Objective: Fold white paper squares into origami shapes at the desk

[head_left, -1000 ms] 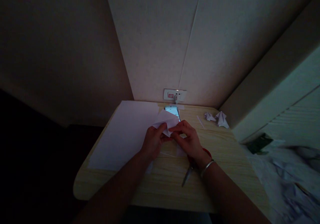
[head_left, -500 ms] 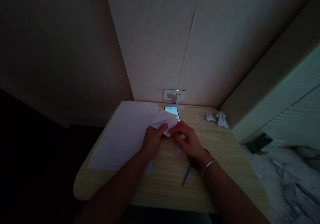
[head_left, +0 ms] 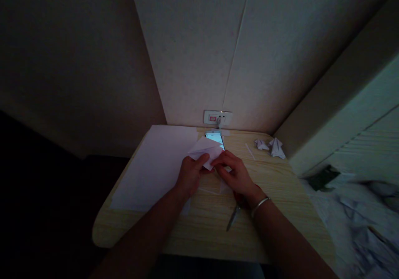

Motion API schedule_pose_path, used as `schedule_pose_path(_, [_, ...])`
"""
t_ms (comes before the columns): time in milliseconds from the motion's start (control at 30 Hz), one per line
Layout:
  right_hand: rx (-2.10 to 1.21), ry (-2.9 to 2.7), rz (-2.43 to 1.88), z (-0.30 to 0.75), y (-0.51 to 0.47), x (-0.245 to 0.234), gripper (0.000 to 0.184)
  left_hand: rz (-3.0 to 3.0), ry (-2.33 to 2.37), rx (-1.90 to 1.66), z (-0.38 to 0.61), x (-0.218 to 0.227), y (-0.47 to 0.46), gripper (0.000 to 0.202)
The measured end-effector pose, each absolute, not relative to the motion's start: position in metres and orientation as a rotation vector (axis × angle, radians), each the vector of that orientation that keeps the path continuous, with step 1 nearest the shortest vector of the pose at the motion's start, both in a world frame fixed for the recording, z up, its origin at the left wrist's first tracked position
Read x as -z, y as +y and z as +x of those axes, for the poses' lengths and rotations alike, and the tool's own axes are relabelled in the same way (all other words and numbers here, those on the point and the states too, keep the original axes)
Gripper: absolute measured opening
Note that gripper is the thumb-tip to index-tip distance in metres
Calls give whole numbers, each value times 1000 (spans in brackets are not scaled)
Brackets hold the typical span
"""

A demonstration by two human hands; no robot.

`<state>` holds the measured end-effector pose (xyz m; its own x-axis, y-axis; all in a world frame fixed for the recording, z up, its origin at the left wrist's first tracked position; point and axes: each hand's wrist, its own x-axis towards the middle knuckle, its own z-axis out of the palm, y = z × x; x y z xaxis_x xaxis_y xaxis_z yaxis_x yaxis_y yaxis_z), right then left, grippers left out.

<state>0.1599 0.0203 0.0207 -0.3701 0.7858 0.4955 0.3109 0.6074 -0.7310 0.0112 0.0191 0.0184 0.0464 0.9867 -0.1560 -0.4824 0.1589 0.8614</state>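
A folded piece of white paper (head_left: 204,147) is held between both hands above the table. My left hand (head_left: 189,174) grips its near left side, thumb on top and fingers underneath. Fingertips of my right hand (head_left: 232,169) pinch its right corner. Just beyond the paper lies a phone (head_left: 215,138) with a lit screen, partly covered by it. A pair of scissors (head_left: 233,217) rests under my right wrist, red handles mostly hidden and blades pointing toward me. A bracelet circles that wrist.
White paper sheets (head_left: 152,167) cover the left of the wooden table (head_left: 205,237). Two folded paper figures (head_left: 276,148) stand at the back right, near a thin paper strip (head_left: 250,151). A wall socket (head_left: 217,118) holds a plug. Bedding (head_left: 368,229) lies to the right.
Almost nothing differs. Both hands keep hold of the folded paper in the same place, with only a very slight shift of the fingers and paper.
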Motion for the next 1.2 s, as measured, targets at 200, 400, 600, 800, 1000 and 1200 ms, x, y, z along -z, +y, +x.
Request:
schedule_pose_path(200, [-681, -1944, -857, 160, 20, -23, 26, 750, 900, -1285, 11, -18, 19, 29])
schedule_pose_path(400, [-821, -1719, -938, 157, 19, -20, 15, 732, 976, -1330, 10, -17, 21, 30])
schedule_pose_path(600, [-1265, -1267, -1116, 149, 20, -19, 25, 690, 987, -1318, 12, -21, 18, 24])
schedule_pose_path(800, [-1405, -1205, -1122, 147, 22, -18, 26, 690, 937, -1268, 12, -20, 18, 22])
schedule_pose_path(1000, [-1446, -1205, -1107, 147, 21, -19, 26, 756, 959, -1296, 12, -17, 20, 22])
schedule_pose_path(1200, [-1451, -1237, -1118, 146, 19, -22, 28, 907, 1134, -1306, 11, -13, 21, 23])
